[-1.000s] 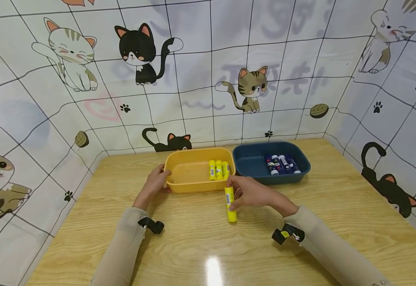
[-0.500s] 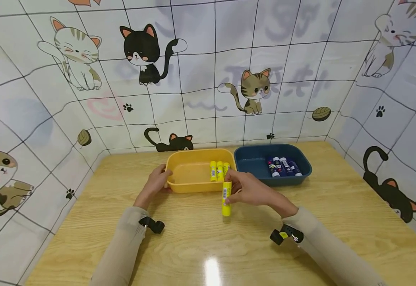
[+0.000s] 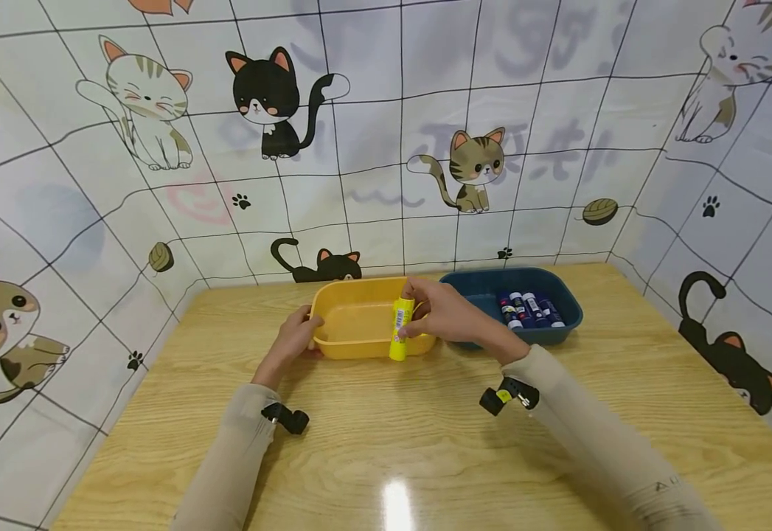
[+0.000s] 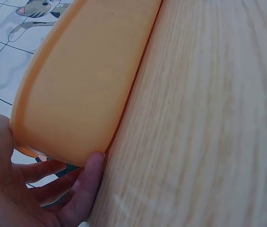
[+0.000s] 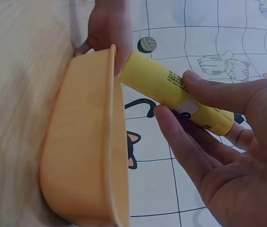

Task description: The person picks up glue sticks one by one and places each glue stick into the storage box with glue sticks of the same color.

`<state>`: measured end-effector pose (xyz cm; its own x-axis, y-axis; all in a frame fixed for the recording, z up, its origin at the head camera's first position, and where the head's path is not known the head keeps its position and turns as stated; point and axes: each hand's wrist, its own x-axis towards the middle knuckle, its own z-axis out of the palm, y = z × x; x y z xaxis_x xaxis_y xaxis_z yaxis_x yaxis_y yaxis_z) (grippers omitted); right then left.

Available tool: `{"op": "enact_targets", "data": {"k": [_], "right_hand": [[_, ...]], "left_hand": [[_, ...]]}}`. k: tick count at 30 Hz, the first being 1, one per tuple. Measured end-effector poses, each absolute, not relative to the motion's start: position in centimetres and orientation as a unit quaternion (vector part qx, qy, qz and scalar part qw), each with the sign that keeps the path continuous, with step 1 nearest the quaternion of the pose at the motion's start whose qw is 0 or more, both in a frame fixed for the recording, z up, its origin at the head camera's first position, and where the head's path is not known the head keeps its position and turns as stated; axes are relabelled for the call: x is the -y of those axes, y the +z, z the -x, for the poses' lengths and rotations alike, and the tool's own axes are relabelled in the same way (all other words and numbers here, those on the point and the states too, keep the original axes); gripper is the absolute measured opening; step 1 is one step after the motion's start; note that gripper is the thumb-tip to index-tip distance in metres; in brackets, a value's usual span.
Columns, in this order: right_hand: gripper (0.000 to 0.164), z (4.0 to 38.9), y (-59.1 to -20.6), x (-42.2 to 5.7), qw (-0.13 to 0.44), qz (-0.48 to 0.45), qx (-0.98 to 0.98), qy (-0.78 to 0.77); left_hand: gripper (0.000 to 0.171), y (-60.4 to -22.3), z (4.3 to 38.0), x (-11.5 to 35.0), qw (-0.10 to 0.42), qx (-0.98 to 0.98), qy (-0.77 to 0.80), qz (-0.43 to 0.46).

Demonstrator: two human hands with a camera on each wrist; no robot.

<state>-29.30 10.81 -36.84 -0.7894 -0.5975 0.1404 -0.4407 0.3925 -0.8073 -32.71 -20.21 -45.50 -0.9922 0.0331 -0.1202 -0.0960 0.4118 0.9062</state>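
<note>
My right hand [image 3: 448,313] pinches a yellow glue stick [image 3: 400,328] between thumb and fingers, over the front rim of a yellow plastic bin [image 3: 342,349]. In the right wrist view the glue stick [image 5: 157,80] tilts, one end close by the bin's rim. My left hand [image 3: 291,341] holds the bin's left end, thumb over the rim. Seen from the left wrist, fingers [image 4: 83,189] lie against the bin's outer wall [image 4: 86,80]. The yellow glue sticks inside the bin's right part are mostly hidden behind my right hand.
A dark blue bin [image 3: 472,284] stands at the right of the yellow one, with several dark blue glue sticks [image 3: 529,311] in its right half. Both bins rest on a wood-grain table [image 3: 332,442] before a cat-print wall covering [image 3: 372,147].
My right hand has lifted the glue stick and carried it leftward and away from me, from above the table in front to over the yellow bin's rim. My left hand stays on the bin.
</note>
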Motion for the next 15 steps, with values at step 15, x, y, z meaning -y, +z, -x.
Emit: {"op": "enact_targets", "data": {"k": [15], "right_hand": [[0.042,35.5,-34.7,-7.9,0.125,0.274,-0.846,-0.44]], "left_hand": [[0.045,-45.4,32.7,20.3,0.067,-0.833,0.55,0.019]]}}
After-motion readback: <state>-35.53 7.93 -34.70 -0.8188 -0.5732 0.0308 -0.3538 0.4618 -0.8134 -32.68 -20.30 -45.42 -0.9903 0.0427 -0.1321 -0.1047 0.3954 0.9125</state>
